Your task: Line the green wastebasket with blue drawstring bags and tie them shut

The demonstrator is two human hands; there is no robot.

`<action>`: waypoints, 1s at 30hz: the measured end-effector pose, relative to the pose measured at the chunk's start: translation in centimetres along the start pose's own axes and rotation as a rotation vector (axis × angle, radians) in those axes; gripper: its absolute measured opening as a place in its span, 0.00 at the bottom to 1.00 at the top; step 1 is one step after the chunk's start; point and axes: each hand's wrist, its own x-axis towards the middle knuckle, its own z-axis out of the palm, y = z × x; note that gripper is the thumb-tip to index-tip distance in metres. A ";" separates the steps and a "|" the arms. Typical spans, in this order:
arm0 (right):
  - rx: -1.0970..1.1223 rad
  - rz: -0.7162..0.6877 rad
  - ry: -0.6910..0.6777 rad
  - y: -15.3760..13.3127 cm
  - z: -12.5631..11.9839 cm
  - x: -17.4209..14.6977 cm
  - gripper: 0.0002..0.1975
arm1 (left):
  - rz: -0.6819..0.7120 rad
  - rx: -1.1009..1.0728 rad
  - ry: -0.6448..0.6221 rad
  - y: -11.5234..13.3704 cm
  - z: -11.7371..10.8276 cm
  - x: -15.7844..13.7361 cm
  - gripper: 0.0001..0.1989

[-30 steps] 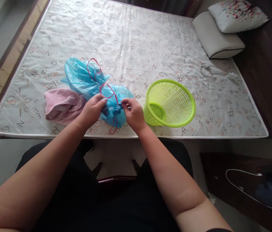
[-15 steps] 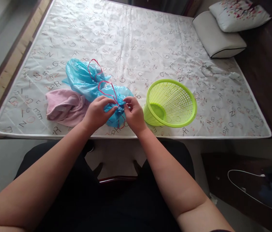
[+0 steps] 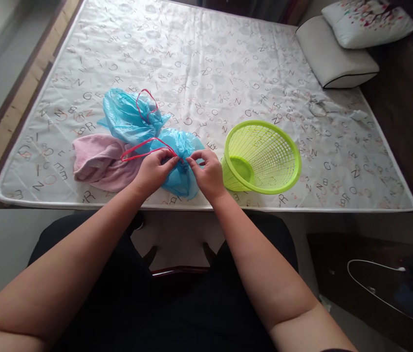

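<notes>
Two blue plastic bags with red drawstrings lie side by side. At the nearer blue plastic bag (image 3: 182,183), my left hand (image 3: 157,168) and my right hand (image 3: 206,171) meet over its gathered neck. My left fingers pinch the red drawstring (image 3: 138,146), whose loop stretches out to the left. My right thumb and fingertips are pressed together on the string's other side, close to the neck; the exact grip is partly hidden. The farther blue plastic bag (image 3: 129,115) is bunched up, its own red loop standing on top. A pink cloth (image 3: 98,159) lies crumpled beside my left hand.
Just right of my right hand, a green mesh basket (image 3: 296,164) leans tilted on the letter-printed mattress (image 3: 209,58). Two pillows (image 3: 338,54) rest at the far right corner. A white cable (image 3: 356,288) lies on a dark surface at lower right.
The nearer bag's red loop has swung from upright down to the left. My hands stay at the bag's neck, with the fingertips drawn in to a tighter pinch.
</notes>
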 end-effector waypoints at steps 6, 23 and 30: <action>0.030 -0.014 -0.110 0.2 0.4 -0.1 0.13 | -0.058 -0.048 0.024 -0.3 0.5 -0.1 0.20; 0.145 0.164 -0.057 0.5 0.8 0.1 0.08 | -0.009 0.033 -0.065 -0.8 0.6 -0.2 0.19; 0.073 0.149 -0.011 0.6 0.3 0.2 0.07 | 0.059 0.143 -0.048 -0.2 0.4 -0.3 0.13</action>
